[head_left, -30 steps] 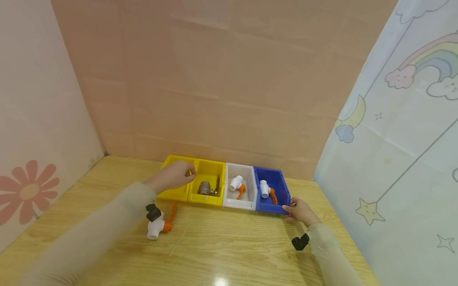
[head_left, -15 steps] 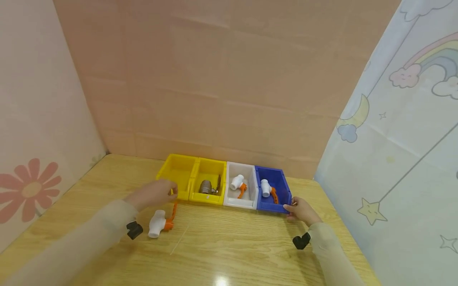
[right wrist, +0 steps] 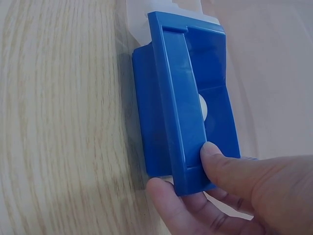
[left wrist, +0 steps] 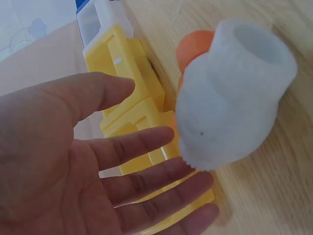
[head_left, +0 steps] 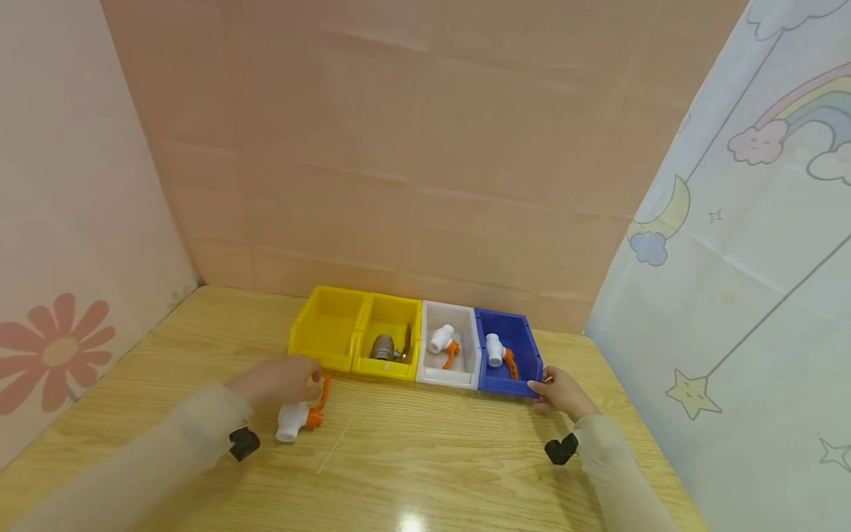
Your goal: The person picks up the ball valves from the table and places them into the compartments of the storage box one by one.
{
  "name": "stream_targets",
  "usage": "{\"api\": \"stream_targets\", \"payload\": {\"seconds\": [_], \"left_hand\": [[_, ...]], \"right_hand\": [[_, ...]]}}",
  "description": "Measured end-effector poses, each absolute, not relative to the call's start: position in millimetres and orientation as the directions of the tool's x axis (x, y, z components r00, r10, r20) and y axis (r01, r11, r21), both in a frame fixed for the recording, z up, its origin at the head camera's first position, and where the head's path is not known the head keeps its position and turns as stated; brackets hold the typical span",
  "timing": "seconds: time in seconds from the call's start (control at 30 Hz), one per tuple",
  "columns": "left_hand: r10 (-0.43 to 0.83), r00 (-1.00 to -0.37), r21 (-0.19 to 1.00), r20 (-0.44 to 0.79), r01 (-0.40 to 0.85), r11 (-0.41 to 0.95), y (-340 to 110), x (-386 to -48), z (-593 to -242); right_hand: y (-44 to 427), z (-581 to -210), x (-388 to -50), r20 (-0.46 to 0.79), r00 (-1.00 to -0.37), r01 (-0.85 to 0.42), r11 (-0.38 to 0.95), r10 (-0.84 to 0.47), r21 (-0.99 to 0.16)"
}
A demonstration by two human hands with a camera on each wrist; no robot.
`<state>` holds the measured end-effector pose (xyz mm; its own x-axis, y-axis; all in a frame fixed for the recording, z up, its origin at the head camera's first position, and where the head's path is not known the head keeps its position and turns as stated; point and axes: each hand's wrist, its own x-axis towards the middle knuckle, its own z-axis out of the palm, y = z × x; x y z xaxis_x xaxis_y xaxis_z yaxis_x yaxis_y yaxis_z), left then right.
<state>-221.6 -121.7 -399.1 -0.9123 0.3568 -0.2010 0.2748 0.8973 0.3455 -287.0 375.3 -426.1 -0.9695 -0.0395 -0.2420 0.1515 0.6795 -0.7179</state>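
A white plastic ball valve with an orange lever lies on the table. Beside and above it is my left hand; in the left wrist view its fingers are spread and hold nothing, the tips close to the white valve body. Whether they touch it I cannot tell. My right hand grips the front right corner of the blue bin, thumb on the front lip and fingers beneath, as the right wrist view shows. Inside that bin lies another white valve with an orange lever.
Left of the blue bin, in one row, stand a white bin with a similar valve, a yellow bin with a metal valve, and another yellow bin. Behind them rises a peach backdrop.
My left hand has come back from over the yellow bins, leftward and down to the valve on the table. The right hand keeps its grip on the blue bin.
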Motion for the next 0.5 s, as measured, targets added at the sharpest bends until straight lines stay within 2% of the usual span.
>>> {"api": "stream_targets", "payload": {"seconds": [0.33, 0.5], "left_hand": [[0.330, -0.918, 0.373, -0.222, 0.233, 0.898, -115, -215, -409], [0.298, -0.927, 0.347, -0.229, 0.208, 0.915, -111, -212, -412]], "right_hand": [[378, -427, -289, -0.243, -0.970, 0.157, 0.687, -0.029, -0.709], [377, -427, -290, -0.256, -0.966, 0.169, 0.691, -0.025, -0.703]]}}
